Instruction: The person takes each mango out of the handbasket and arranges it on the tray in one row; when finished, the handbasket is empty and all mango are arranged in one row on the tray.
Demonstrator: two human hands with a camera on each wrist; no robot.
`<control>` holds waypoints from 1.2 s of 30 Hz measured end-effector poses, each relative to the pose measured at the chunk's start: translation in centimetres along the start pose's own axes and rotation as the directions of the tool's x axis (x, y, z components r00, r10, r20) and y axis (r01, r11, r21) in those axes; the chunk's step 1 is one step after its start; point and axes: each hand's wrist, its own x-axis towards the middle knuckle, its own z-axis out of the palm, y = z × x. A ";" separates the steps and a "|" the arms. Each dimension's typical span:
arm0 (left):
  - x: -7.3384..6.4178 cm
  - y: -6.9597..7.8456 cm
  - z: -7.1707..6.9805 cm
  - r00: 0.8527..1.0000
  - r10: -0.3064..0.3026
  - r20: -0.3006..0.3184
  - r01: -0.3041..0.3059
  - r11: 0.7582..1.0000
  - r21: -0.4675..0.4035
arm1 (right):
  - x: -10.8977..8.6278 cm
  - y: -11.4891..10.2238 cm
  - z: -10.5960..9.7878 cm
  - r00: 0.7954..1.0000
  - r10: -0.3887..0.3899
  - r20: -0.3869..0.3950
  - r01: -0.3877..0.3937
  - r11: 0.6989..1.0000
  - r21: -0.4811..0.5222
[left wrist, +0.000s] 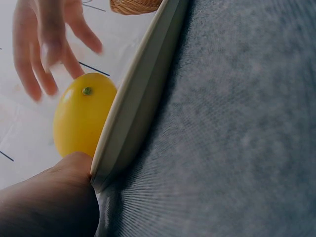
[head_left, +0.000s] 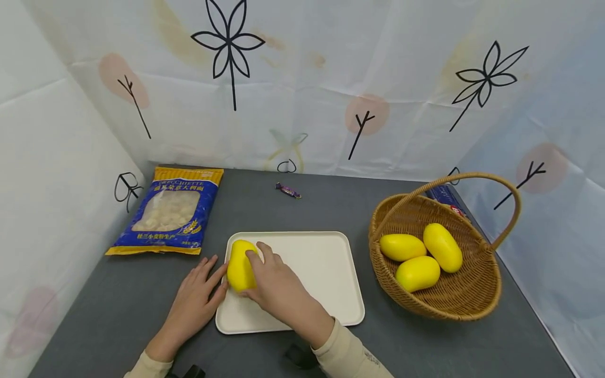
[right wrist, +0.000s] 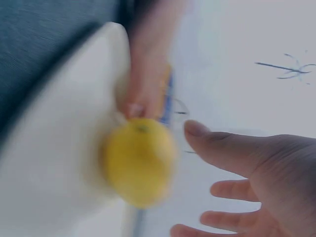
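Observation:
A yellow mango [head_left: 240, 266] lies on the left part of a cream tray [head_left: 302, 247]; its small green stem end shows in the left wrist view. My left hand [head_left: 195, 300] rests at the tray's left edge with fingers extended, its fingertips at the mango's side. Above the mango is my right hand [head_left: 279, 281], its fingers spread and loosely bent. Both wrist views show a gap between the right fingers and the fruit. In the right wrist view the mango [right wrist: 141, 163] is blurred, with the right hand [right wrist: 256, 182] beside it.
To the right stands a wicker basket [head_left: 477, 294] with a tall handle, holding three yellow mangoes [head_left: 442, 248]. A blue and yellow pasta bag [head_left: 167, 212] lies at the back left. A purple-wrapped candy [head_left: 288, 190] sits behind the tray. A dark blue package [head_left: 444, 194] is partly hidden behind the basket.

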 end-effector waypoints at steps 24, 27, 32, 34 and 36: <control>0.1 0.0 0.0 1.000 -0.010 0.027 0.010 1.000 0.022 | -10.1 19.9 -18.2 0.940 0.261 0.221 -0.255 0.965 -0.058; 0.1 -0.2 0.1 0.999 -0.021 0.036 0.020 1.000 0.023 | -9.2 24.0 -17.8 0.912 0.268 0.310 -0.270 0.962 -0.036; 0.0 -0.3 0.0 0.999 -0.022 0.037 0.021 0.999 0.024 | -8.2 28.3 -16.0 0.860 0.302 0.411 -0.330 0.944 -0.003; 0.0 -0.3 0.1 0.999 -0.015 0.030 0.014 1.000 0.026 | -8.1 29.2 -15.2 0.836 0.339 0.431 -0.374 0.928 -0.005; 0.1 -0.2 0.1 1.000 -0.008 0.024 0.007 1.000 0.029 | -8.1 29.9 -14.6 0.806 0.387 0.448 -0.421 0.907 -0.025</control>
